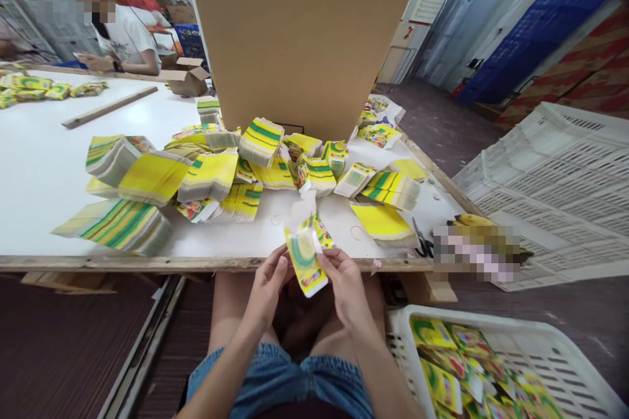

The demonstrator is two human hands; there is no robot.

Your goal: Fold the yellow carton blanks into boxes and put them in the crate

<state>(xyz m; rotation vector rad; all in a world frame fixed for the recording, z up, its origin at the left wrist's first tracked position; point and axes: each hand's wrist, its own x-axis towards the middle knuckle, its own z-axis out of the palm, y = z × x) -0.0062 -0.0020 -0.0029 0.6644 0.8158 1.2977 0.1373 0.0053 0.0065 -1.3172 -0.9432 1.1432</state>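
The item in hand is one yellow and green carton (305, 260), held above the lap, its lower end past the front edge of the white surface (39, 203). The right hand (346, 281) grips its right side, thumb on the near face. The left hand (268, 288) is at the opposite side with its fingers bent; whether they bear on the card or sit just beside it cannot be determined. A second printed part shows behind the near face; whether it belongs to the same piece is unclear.

Findings on risk, by judgement:

1. Drop. If the right fingers loosened, the carton would likely fall to the lap or floor, nothing firm being under its lower end.

2. Creasing. The board looks thin; a hard pinch or uneven pull could bend a panel.

3. Slide. The stacks of flat cartons (152, 177) beyond the hands lean and overlap. A brushing forearm could shift them; the fanned stack (125, 226) at left, near the front edge, appears most exposed.

4. Scissors (423, 242). These lie at the front edge, right of the hands; a sweeping right elbow could knock them down.

5. White basket (472, 316). Cartons are piled loosely inside; careless dropping could dent those beneath.
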